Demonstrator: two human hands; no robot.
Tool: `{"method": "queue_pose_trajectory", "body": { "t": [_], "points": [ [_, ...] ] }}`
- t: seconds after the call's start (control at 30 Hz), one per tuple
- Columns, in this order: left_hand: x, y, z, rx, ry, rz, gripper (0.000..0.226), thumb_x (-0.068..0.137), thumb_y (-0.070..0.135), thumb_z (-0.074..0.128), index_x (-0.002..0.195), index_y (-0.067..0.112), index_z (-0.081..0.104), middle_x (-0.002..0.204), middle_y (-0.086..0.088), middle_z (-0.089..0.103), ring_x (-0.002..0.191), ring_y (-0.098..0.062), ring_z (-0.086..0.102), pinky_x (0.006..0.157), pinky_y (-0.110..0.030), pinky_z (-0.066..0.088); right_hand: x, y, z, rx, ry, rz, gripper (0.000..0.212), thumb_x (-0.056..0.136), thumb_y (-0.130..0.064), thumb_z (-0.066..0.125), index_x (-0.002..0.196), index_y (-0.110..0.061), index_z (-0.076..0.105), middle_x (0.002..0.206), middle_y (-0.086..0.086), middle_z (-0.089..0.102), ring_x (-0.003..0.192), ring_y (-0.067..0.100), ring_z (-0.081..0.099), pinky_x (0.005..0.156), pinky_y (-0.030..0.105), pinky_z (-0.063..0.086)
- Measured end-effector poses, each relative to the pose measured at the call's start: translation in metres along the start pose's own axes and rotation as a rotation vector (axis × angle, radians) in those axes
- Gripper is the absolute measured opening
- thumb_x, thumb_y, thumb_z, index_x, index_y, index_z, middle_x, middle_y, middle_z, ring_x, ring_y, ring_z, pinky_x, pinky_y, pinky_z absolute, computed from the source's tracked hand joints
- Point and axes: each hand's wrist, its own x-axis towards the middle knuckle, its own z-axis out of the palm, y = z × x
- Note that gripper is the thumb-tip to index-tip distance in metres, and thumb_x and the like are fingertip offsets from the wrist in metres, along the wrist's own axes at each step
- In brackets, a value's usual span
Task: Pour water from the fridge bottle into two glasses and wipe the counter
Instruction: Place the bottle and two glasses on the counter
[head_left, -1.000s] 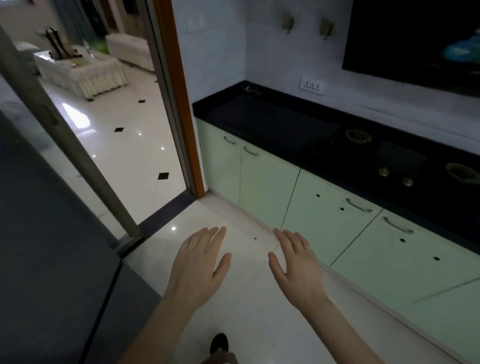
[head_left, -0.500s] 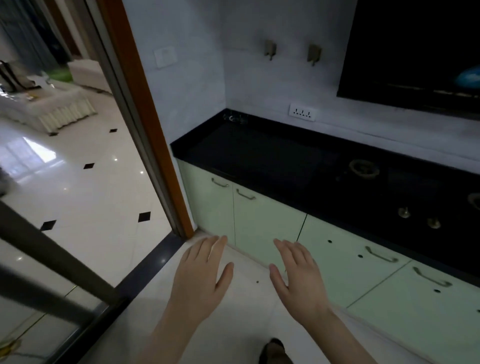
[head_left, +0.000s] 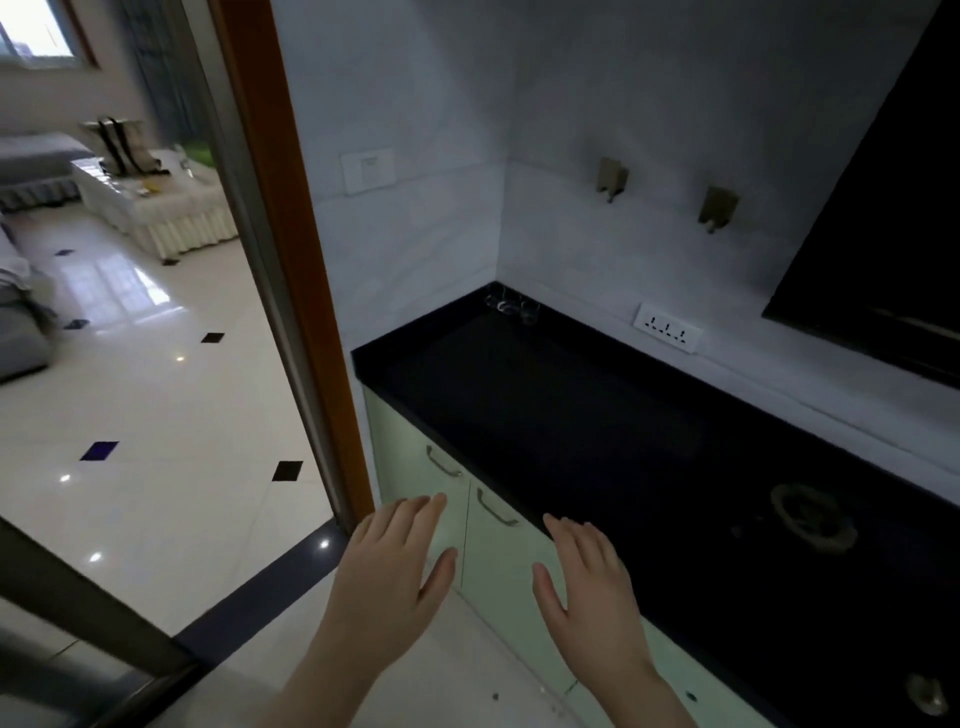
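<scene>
Two clear glasses (head_left: 511, 306) stand in the far corner of the black counter (head_left: 561, 410), against the white wall. My left hand (head_left: 395, 577) and my right hand (head_left: 589, 587) float palm down in front of me, fingers spread, holding nothing. Both hover over the pale green cabinet doors (head_left: 493, 561) at the counter's near edge, well short of the glasses. No bottle, fridge or cloth is in view.
A built-in gas hob with a burner (head_left: 813, 522) and a knob (head_left: 930, 696) fills the counter's right end. A power socket (head_left: 666, 328) sits on the back wall. An orange-framed doorway (head_left: 291, 260) on the left opens onto a glossy tiled living room (head_left: 130, 395). A dark range hood (head_left: 883, 218) hangs upper right.
My view has lifted and swung toward the counter corner, which now looks closer. The grey panel at lower left has slid mostly out of view. Both hands stay open in the same pose.
</scene>
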Motion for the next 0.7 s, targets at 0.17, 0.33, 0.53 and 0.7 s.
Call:
{"method": "queue_pose_trajectory", "body": {
  "t": [0.17, 0.33, 0.53, 0.7],
  "points": [
    [0.067, -0.025, 0.013, 0.009, -0.002, 0.001, 0.049, 0.094, 0.046, 0.036, 0.134, 0.021, 0.050, 0.125, 0.008, 0.060, 0.116, -0.013, 0.056, 0.098, -0.029, 0.040, 0.076, 0.003, 0.005, 0.007, 0.004, -0.031, 0.065, 0.093, -0.054, 0.022, 0.147, -0.022, 0.039, 0.146, 0.000, 0.046, 0.140, 0.023, 0.033, 0.114, 0.039, 0.030],
    [0.123, -0.072, 0.038, -0.003, -0.044, 0.021, 0.051, 0.094, 0.047, 0.036, 0.136, 0.020, 0.049, 0.126, 0.008, 0.059, 0.116, -0.012, 0.054, 0.098, -0.027, 0.039, 0.143, -0.005, 0.036, -0.003, 0.009, -0.004, 0.065, 0.093, -0.056, 0.022, 0.146, -0.023, 0.039, 0.146, -0.001, 0.045, 0.140, 0.022, 0.033, 0.113, 0.037, 0.030],
    [0.206, -0.139, 0.053, -0.011, -0.103, 0.115, 0.050, 0.092, 0.045, 0.038, 0.131, 0.018, 0.053, 0.120, 0.005, 0.061, 0.110, -0.014, 0.058, 0.092, -0.027, 0.043, 0.228, -0.034, 0.070, -0.021, 0.066, 0.095, 0.063, 0.094, -0.054, 0.024, 0.145, -0.021, 0.043, 0.143, 0.001, 0.049, 0.138, 0.026, 0.038, 0.110, 0.042, 0.037],
    [0.281, -0.185, 0.062, -0.028, -0.162, 0.249, 0.051, 0.094, 0.044, 0.039, 0.134, 0.015, 0.051, 0.124, 0.001, 0.059, 0.115, -0.017, 0.054, 0.095, -0.032, 0.047, 0.290, -0.056, 0.082, -0.030, 0.115, 0.182, 0.060, 0.094, -0.049, 0.029, 0.143, -0.019, 0.045, 0.140, 0.003, 0.053, 0.135, 0.028, 0.042, 0.107, 0.044, 0.041]
  ]
}}
